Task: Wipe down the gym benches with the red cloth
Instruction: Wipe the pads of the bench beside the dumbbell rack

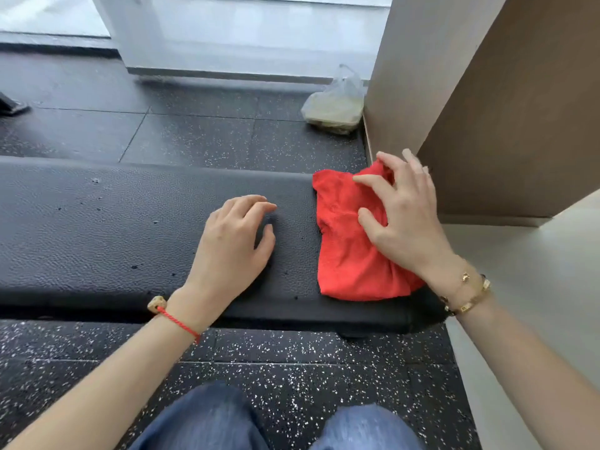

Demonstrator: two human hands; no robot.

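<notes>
A black padded gym bench (113, 228) runs across the view from the left edge to the right. The red cloth (347, 254) lies crumpled on its right end. My right hand (406, 219) sits on top of the cloth with fingers spread and bent, the fingertips digging into the fabric. My left hand (233, 245) rests on the bench pad just left of the cloth, fingers loosely curled, holding nothing.
A brown and beige wall corner (487, 108) stands right behind the bench's right end. A plastic bag with a container (334, 108) sits on the speckled black floor beyond the bench. A glass partition base crosses the far side. My knees in jeans (227, 420) are below.
</notes>
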